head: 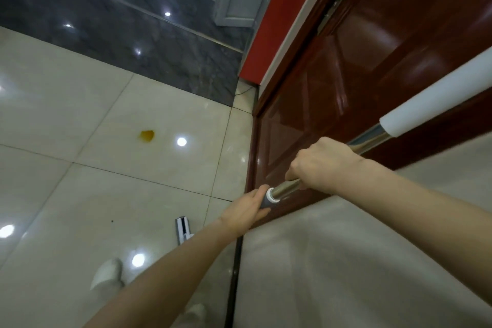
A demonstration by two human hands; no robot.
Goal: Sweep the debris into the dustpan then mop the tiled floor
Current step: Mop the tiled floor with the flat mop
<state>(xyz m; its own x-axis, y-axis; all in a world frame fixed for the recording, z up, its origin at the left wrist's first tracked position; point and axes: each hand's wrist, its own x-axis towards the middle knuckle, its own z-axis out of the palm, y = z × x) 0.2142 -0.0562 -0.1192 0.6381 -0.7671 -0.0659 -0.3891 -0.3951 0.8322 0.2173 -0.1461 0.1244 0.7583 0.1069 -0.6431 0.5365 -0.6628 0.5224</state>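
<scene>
Mop handle point(285, 190): a shiny metal pole with a grey grip collar and, higher up toward the right edge, a white sleeve point(436, 93). It runs slantwise from lower centre up to the right, in front of a glossy dark red door point(372, 61). The fingers point(259, 193) of the left hand point(246, 212) are wrapped round the grey collar, clenched on it. Just above, the right hand point(323, 166) is closed round the bare metal part of the handle, its fingers curled under the pole and mostly hidden from this side. The two hands sit close together on the pole without touching. Both bare forearms reach in from the bottom and right of the view.

Below the left forearm, a small piece of the mop head point(181, 229), white with dark stripes, shows on the tiled floor point(66, 194); the rest is hidden by the arm. The floor is pale, glossy tile with ceiling lights mirrored in it. A yellow-orange stain point(147, 136) lies on a tile well apart from the mop head, toward the dark marble strip point(119, 34) beyond. A tiny dark speck point(112, 221) sits nearer. A white shoe point(107, 273) shows at the bottom left.
</scene>
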